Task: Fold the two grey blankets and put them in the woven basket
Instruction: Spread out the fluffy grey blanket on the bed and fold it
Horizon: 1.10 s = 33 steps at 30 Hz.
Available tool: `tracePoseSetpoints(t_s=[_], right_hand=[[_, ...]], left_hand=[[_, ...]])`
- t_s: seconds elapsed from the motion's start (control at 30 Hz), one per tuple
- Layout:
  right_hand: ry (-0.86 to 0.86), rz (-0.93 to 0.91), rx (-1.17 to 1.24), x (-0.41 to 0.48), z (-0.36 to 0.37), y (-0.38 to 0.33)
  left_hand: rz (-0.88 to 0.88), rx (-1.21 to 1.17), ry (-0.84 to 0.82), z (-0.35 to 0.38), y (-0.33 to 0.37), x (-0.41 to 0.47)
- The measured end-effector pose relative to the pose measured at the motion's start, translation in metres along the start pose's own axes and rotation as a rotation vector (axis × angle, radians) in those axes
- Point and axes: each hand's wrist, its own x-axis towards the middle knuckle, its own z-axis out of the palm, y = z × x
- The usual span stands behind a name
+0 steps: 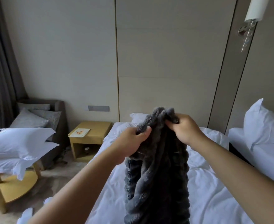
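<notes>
At centre frame, above a white bed (pixel 213 191), the left hand (pixel 133 139) and right hand (pixel 185 128) grip 1 grey blanket (pixel 157 175), fingers curled into its top edge.

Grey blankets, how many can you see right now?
1. One grey blanket hangs above the white bed, its top edge gripped by the left hand and the right hand. No second blanket shows; it may be out of frame or hidden.
</notes>
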Motion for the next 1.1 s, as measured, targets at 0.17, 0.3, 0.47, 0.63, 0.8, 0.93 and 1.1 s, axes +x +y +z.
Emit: tracePoseSetpoints(t_s=[0.17, 0.3, 0.47, 0.63, 0.8, 0.93, 1.1], right_hand=[[0.261, 0.227, -0.187, 0.02, -0.025, 0.029], [-0.041, 0.407, -0.453, 0.013, -0.04, 0.044], [-0.76, 0.718, -0.72, -0.015, -0.015, 0.06], [-1.198, 0.904, -0.436, -0.071, 0.043, 0.117], [-0.838, 0.715, 0.041, -0.133, 0.111, 0.162], [-0.672, 0.683, 0.297, -0.157, 0.146, 0.195], [-0.704, 0.772, 0.024, -0.183, 0.15, 0.262]], left_hand=[[-0.034, 0.326, 0.318, -0.029, -0.005, 0.03], [-0.203, 0.939, 0.236, -0.055, -0.033, 0.04], [-0.611, 0.676, -0.224, -0.036, -0.09, 0.033], [-0.638, 0.55, -0.448, 0.019, -0.162, 0.015], [-0.293, 0.505, -0.59, 0.077, -0.237, -0.019], [-0.372, 0.227, -0.587, 0.1, -0.278, -0.03], [-0.538, 0.043, -0.417, 0.108, -0.314, 0.0]])
